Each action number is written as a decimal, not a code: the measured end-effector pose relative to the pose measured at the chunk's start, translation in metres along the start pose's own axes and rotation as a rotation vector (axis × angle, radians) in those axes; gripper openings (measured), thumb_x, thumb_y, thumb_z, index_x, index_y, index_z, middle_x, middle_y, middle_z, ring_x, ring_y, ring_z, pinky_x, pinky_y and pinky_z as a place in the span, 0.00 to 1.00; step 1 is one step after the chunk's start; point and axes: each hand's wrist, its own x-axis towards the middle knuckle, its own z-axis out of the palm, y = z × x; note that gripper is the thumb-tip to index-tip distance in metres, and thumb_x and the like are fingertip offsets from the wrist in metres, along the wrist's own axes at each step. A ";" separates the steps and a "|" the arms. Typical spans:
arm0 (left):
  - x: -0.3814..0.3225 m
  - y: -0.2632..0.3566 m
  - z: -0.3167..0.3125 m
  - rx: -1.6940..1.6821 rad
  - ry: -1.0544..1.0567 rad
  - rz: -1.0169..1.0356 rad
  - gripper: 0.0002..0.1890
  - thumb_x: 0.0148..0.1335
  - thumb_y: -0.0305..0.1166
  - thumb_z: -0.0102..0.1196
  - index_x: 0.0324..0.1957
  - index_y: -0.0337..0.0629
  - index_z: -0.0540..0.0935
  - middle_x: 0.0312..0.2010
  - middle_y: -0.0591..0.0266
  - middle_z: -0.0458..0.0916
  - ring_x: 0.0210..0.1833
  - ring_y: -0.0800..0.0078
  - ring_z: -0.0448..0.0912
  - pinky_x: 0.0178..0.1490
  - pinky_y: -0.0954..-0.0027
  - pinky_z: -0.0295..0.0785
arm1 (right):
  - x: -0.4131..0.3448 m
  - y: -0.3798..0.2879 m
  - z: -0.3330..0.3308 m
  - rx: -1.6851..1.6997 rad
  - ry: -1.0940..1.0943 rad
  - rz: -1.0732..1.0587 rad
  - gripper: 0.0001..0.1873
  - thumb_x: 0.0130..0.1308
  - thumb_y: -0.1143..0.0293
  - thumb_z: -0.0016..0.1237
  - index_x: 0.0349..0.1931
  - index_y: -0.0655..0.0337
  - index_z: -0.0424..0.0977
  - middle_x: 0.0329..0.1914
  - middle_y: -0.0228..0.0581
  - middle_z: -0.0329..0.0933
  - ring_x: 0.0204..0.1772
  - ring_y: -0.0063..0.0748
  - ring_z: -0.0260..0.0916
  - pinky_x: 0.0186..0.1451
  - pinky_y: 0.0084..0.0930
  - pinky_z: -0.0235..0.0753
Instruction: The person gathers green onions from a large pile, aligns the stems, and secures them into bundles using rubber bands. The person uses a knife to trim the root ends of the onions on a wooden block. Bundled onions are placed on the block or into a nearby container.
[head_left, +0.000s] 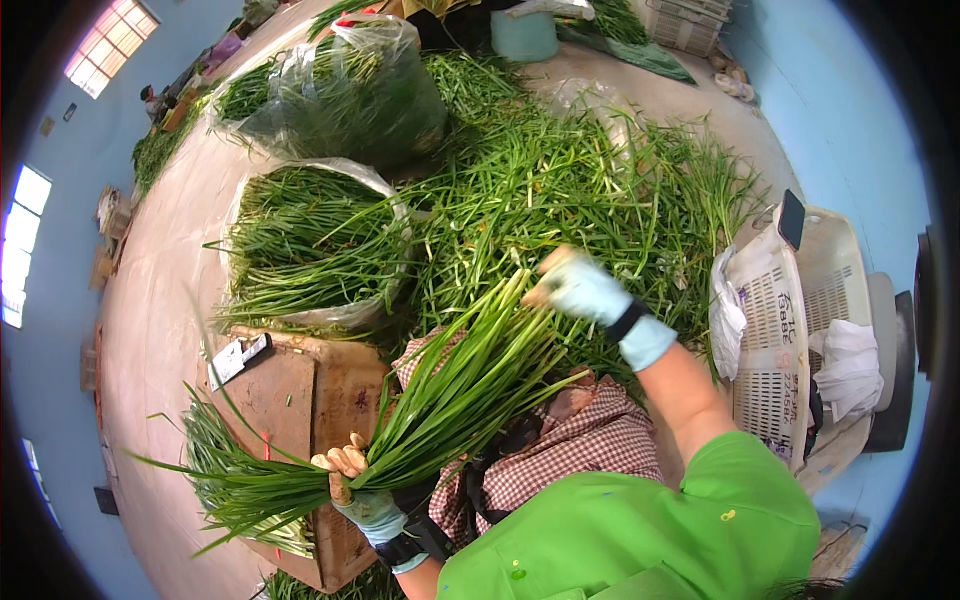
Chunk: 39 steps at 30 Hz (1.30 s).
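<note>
My left hand (360, 491), in a light-blue glove, grips a bunch of garlic chives (457, 382) around its leafy part. The pale stem ends point up and right, while the leaf tips trail left over a board-topped crate (349, 405). My right hand (585, 289), gloved alike and blurred, is beside those stem ends; whether its fingers hold anything is unclear. Beyond both hands spreads a loose heap of chives (540, 180). Another bundle of chives (217, 442) lies on the crate's left side, partly under the trailing leaves. Red-checked cloth (577, 450) covers my lap.
An open plastic bag (367, 171) packed with chives stands behind the crate, with a fuller clear bag (390, 97) farther back. White plastic baskets (765, 337) stand at right, a phone (792, 220) on their rim. A small black-and-white object (236, 361) rests on the crate.
</note>
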 end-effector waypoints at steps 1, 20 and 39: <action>0.002 -0.001 0.003 0.017 0.023 -0.001 0.09 0.53 0.26 0.53 0.29 0.46 0.64 0.19 0.69 0.61 0.23 0.76 0.64 0.58 0.63 0.57 | 0.005 -0.007 0.020 0.160 -0.214 0.009 0.33 0.46 0.37 0.48 0.34 0.63 0.76 0.30 0.48 0.73 0.38 0.38 0.68 0.46 0.32 0.66; 0.000 0.006 -0.006 0.070 -0.231 -0.037 0.14 0.48 0.26 0.57 0.30 0.47 0.63 0.18 0.68 0.62 0.28 0.72 0.67 0.65 0.56 0.48 | 0.042 -0.026 0.045 1.123 -0.340 -0.023 0.19 0.57 0.58 0.50 0.41 0.65 0.73 0.38 0.36 0.76 0.41 0.23 0.69 0.47 0.21 0.66; -0.007 -0.009 -0.036 0.099 0.131 0.049 0.10 0.59 0.37 0.49 0.38 0.44 0.72 0.43 0.57 0.71 0.53 0.61 0.67 0.61 0.53 0.58 | 0.042 0.025 0.019 0.739 0.137 0.257 0.08 0.56 0.75 0.42 0.34 0.63 0.74 0.28 0.38 0.75 0.30 0.23 0.70 0.34 0.19 0.70</action>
